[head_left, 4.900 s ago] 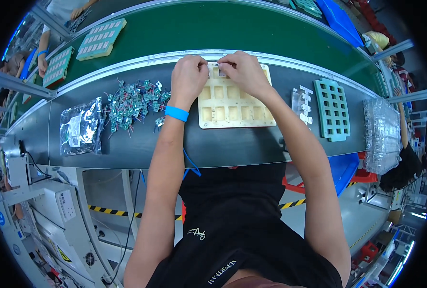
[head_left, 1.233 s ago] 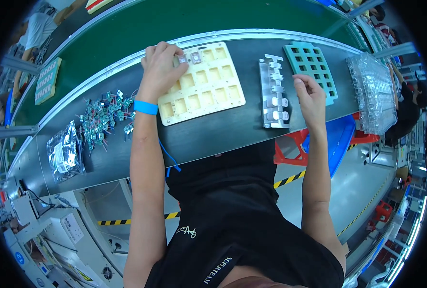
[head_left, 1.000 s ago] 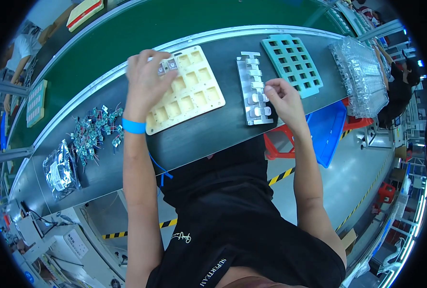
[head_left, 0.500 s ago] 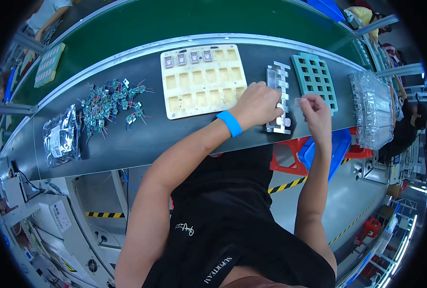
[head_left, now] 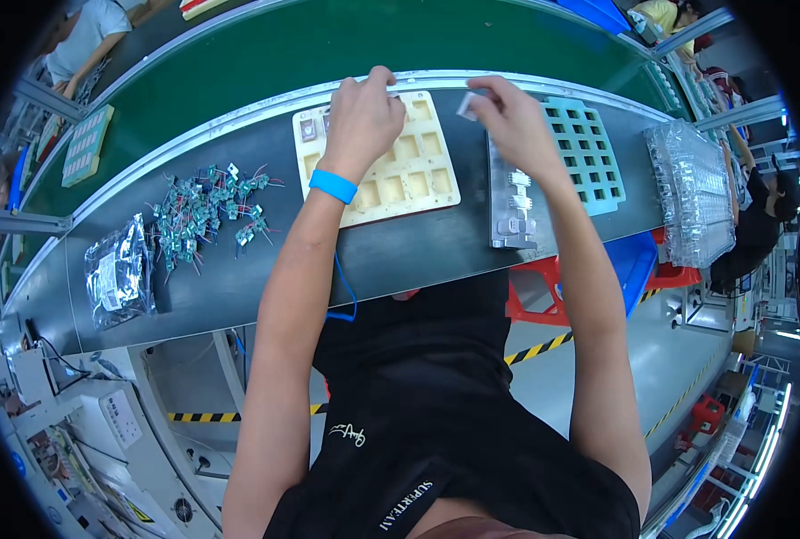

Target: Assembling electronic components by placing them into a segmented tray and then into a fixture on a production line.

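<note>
My left hand (head_left: pixel 364 121), with a blue band at the wrist, reaches over the cream tray (head_left: pixel 400 211). Its fingers are bent together at the far row of pockets; whatever they grip is hidden. A small purplish part (head_left: pixel 308 131) sits in the far left pocket, and my hand covers some of the others. Farther right, my right hand (head_left: pixel 517 126) pinches a small translucent whitish piece (head_left: pixel 466 106) between thumb and fingers, raised above the far end of a metal fixture (head_left: pixel 514 229). My right forearm partly hides this fixture and its silvery toothed parts.
Wired green circuit boards (head_left: pixel 204 211) lie heaped left of the tray, beside a shiny silver bag (head_left: pixel 120 274). A teal tray (head_left: pixel 598 148) with square holes and stacked clear plastic trays (head_left: pixel 690 193) stand right. Beyond the metal rail runs a green belt (head_left: pixel 346 45).
My left hand has moved left from the metal fixture to the cream tray's far row. My right hand has moved left and farther away from the teal tray, still pinching the small piece.
</note>
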A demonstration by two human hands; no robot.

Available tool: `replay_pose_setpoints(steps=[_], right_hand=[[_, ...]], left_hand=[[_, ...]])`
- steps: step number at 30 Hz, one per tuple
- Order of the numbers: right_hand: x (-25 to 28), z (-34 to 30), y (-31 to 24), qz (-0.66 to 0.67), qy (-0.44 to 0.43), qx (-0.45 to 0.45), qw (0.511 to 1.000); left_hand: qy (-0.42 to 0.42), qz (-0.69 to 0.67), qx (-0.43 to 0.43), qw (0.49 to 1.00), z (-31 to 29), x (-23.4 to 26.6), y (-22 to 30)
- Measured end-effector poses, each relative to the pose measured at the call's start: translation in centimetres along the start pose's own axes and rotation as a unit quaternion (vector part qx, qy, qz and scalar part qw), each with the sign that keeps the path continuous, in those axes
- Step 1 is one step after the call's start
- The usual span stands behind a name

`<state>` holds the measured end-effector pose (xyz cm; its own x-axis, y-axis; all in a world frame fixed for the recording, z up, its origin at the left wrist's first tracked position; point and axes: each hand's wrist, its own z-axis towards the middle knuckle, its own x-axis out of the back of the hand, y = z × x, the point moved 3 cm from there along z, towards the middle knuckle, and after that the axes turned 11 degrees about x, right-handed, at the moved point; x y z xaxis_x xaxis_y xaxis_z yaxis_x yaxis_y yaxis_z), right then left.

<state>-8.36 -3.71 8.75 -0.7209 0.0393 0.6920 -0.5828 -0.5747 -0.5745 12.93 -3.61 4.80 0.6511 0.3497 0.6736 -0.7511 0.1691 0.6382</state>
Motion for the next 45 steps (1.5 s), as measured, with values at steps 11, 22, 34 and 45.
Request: replay_pose_setpoints(steps=[11, 22, 34, 45], right_hand=[[-6.4, 4.2, 1.9, -0.061, -0.108, 0.057, 0.991], [-3.8, 1.7, 0.5, -0.097, -0.049, 0.054, 0.993], [6.3, -11.9, 1.7, 0.044, 0.055, -0.203, 0.977], [4.6, -15.8, 0.1, 0.121, -0.060, -0.269, 0.954]], left_hand=[[0.038, 0.089, -0.053, 0.994, 0.4, -2.0, -0.4], [0.025, 0.111, -0.013, 0.993, 0.3, -1.9, 0.0], [-0.086, 0.096, -0.021, 0.991, 0.2, -1.1, -0.6], [-0.142, -0.051, -0.104, 0.983, -3.5, -0.7, 5.3]])
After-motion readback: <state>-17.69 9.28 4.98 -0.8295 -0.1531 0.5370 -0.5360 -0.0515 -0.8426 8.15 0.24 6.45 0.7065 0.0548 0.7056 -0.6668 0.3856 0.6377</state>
